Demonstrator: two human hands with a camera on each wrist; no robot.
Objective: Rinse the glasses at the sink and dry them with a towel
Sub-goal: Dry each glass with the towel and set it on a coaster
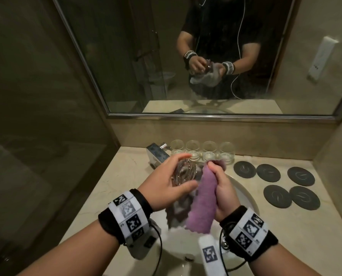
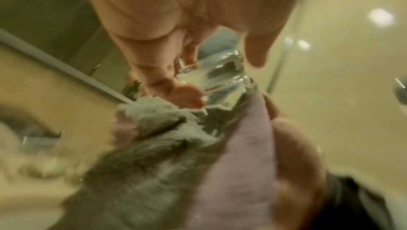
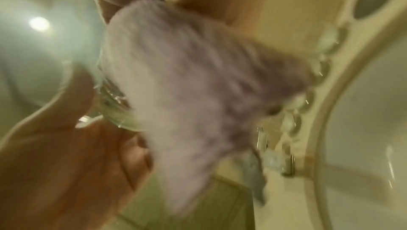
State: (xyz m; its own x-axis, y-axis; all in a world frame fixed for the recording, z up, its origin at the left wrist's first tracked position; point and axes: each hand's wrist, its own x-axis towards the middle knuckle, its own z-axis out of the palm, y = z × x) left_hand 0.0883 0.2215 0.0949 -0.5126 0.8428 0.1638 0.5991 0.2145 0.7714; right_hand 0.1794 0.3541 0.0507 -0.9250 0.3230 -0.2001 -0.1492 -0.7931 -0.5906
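Observation:
Above the white sink, my left hand grips a clear glass lying on its side, thumb below and fingers over the top. My right hand clutches a purple-and-grey towel, with one end pushed against the glass mouth. In the left wrist view the glass sits between my fingers with the towel bunched at its rim. The blurred right wrist view shows the towel covering most of the glass.
Several clear glasses stand in a row at the back of the beige counter, next to the chrome faucet. Several dark round coasters lie at the right. A mirror fills the wall behind.

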